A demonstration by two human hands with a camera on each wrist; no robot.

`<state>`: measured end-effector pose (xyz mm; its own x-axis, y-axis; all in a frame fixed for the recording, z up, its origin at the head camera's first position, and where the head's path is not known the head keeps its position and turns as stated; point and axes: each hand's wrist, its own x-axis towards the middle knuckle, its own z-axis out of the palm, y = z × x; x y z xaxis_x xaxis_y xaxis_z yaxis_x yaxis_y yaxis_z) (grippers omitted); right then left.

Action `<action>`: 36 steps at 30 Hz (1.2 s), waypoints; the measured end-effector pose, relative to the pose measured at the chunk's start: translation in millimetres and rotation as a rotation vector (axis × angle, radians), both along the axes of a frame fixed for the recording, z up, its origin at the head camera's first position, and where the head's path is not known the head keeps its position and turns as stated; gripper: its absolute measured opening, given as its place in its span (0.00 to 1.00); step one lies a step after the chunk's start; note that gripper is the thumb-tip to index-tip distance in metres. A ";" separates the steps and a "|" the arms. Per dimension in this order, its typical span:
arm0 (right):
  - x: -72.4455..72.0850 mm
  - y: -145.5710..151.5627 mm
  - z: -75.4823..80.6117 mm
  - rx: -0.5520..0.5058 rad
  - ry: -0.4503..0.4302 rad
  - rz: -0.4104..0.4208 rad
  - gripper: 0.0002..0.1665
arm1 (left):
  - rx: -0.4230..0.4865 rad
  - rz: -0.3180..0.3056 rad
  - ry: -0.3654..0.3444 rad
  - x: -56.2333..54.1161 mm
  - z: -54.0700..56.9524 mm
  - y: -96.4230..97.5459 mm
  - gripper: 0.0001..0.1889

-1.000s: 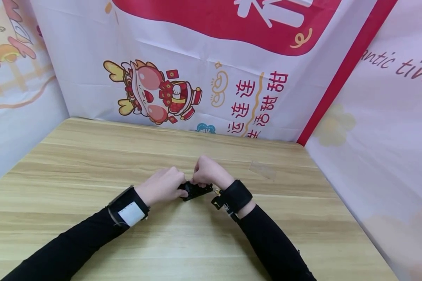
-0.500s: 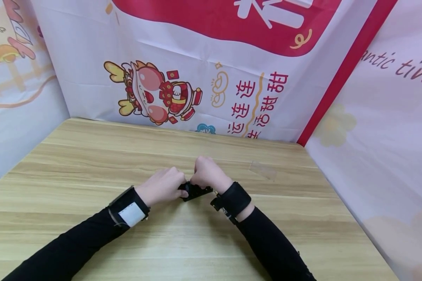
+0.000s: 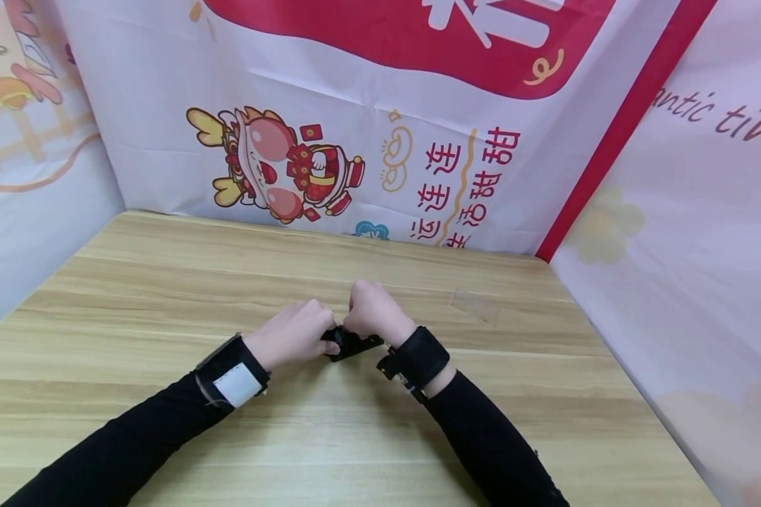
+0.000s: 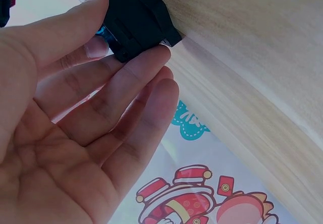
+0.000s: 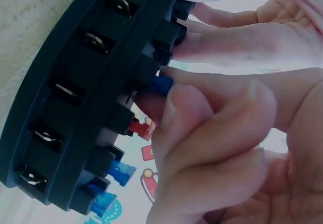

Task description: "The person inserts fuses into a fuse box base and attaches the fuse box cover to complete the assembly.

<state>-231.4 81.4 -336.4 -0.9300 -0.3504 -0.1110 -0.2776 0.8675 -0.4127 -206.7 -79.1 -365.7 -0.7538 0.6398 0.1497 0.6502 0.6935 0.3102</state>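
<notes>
A black fuse block [image 3: 355, 346] is held tilted just over the table in the head view. My left hand [image 3: 294, 334] grips its left end between thumb and fingers; the left wrist view shows the black end of the block [image 4: 139, 22] in that hold. In the right wrist view, metal terminals line one side, with a red blade fuse [image 5: 143, 128] and two blue blade fuses [image 5: 121, 172] seated along the other. My right hand [image 3: 377, 312] pinches another blue fuse [image 5: 162, 84] at its socket. How deep that fuse sits is hidden by the fingers.
The wood-grain table [image 3: 355, 436] spreads around both hands. A clear, flat piece [image 3: 475, 306] lies to the right behind the right hand. Printed cloth walls [image 3: 330, 84] close off the back and sides.
My right wrist has shifted slightly left, and its fingers sit lower and closer on the block than a second ago. The left hand and the fuse block have stayed in place.
</notes>
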 end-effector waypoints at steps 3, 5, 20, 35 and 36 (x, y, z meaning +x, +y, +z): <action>-1.5 0.6 -0.7 -0.010 -0.005 0.006 0.24 | 0.001 0.006 -0.005 0.2 0.5 0.1 0.10; -2.2 1.3 -1.6 -0.015 -0.014 0.005 0.23 | 0.003 0.003 -0.003 0.7 0.8 0.6 0.11; -0.3 -0.5 -1.7 -0.004 -0.020 -0.009 0.24 | 0.004 -0.005 0.002 0.8 1.3 1.0 0.11; 1.2 3.3 -1.0 -0.014 -0.029 -0.004 0.23 | 0.014 -0.015 0.015 1.8 1.0 1.6 0.11; 1.4 3.8 -0.8 -0.014 -0.032 -0.003 0.23 | 0.015 -0.016 0.014 1.9 1.0 1.5 0.11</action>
